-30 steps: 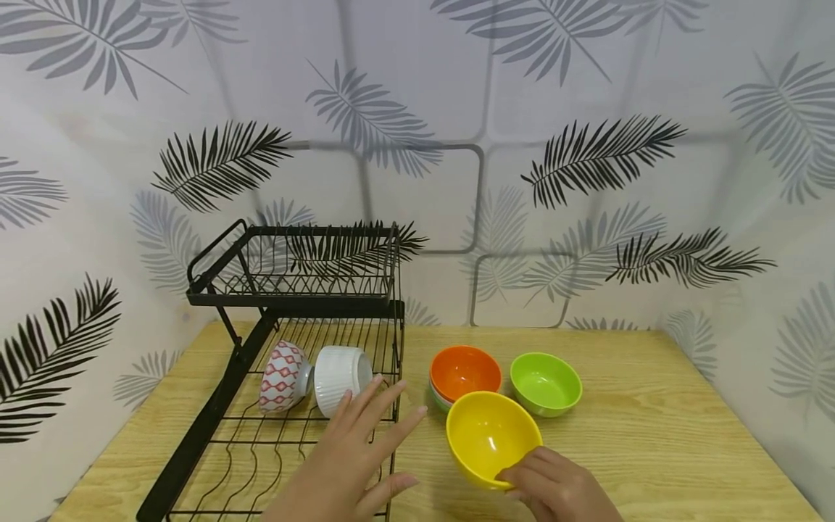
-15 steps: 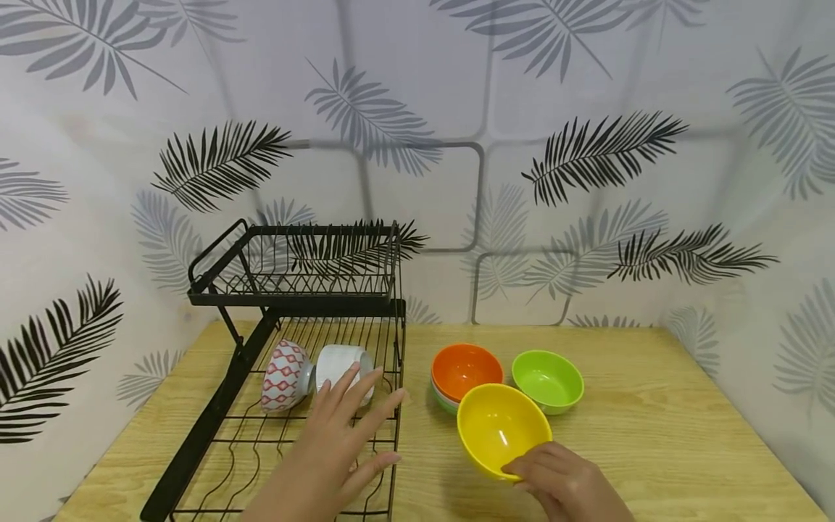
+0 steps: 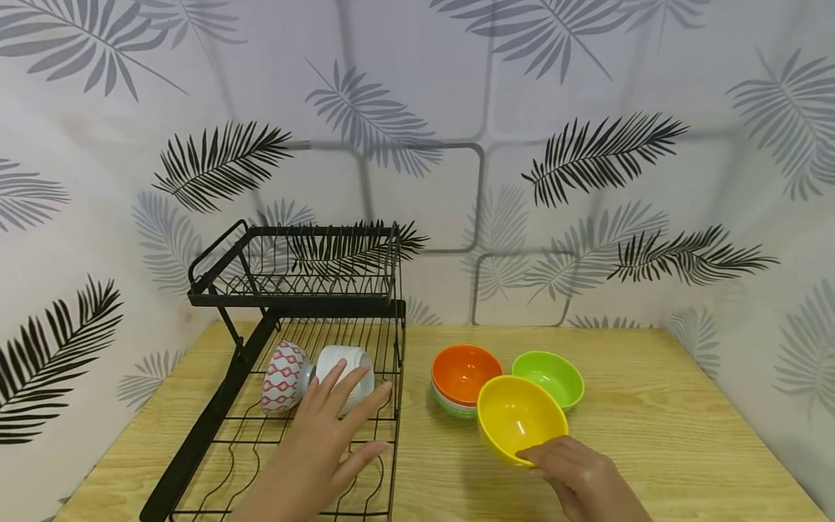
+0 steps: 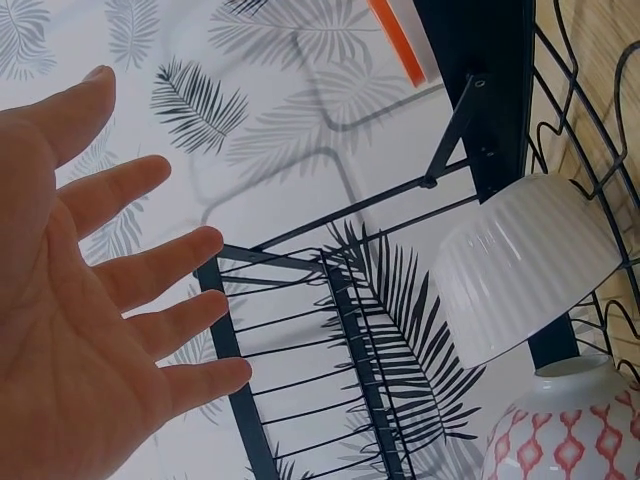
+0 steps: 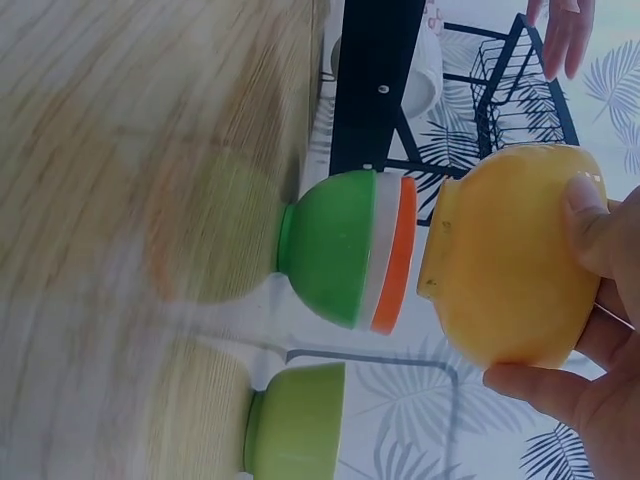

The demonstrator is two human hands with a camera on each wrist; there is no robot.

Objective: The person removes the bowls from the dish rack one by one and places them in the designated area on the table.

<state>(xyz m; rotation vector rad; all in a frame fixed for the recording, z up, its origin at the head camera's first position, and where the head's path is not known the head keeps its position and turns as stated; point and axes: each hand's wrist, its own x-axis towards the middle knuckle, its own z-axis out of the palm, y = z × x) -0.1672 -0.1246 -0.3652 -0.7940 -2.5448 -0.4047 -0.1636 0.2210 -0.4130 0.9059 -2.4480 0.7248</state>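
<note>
Clock faces are centred on the head view. Biggest thing is the leaf-print backdrop (image 3: 417, 87) at 12, then the wood-grain table (image 3: 672, 428) at 6. Black two-tier rack (image 3: 209, 426) sits around 8. Left hand (image 3: 316, 438) is at 7, fingers spread wide over the rack. Right hand (image 3: 583, 471) pinches the rim of the yellow bowl (image 3: 518, 417), tilted above the table at 5. From that bowl, an orange-topped stack of bowls (image 3: 466, 373) is at 10, lime bowl (image 3: 549, 377) at 1. White bowl (image 3: 333, 359) lies sideways on the rack, red-patterned bowl (image 3: 283, 377) at its 9.
</note>
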